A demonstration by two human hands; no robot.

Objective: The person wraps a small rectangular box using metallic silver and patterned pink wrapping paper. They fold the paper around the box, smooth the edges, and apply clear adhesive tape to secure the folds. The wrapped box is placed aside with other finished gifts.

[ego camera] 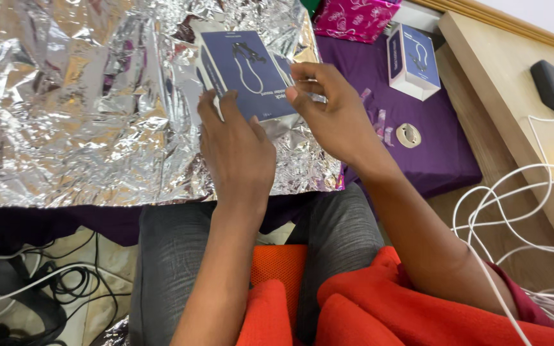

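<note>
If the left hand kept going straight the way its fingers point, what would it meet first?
The left hand points up the frame and already touches the dark blue box held with the right hand. Past the box lies the crinkled silver foil sheet, though depth is unclear.

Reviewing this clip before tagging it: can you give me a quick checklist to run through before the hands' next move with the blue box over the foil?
1. Left hand on the blue box: ok, fingers at its lower edge.
2. Right hand on the box: ok, fingertips at its right edge.
3. Box over the silver foil sheet: ok.
4. Foil flat: not ok, heavily crinkled.
5. Tape roll within reach: ok, on the purple cloth.
6. Box sealed: cannot tell.
</note>
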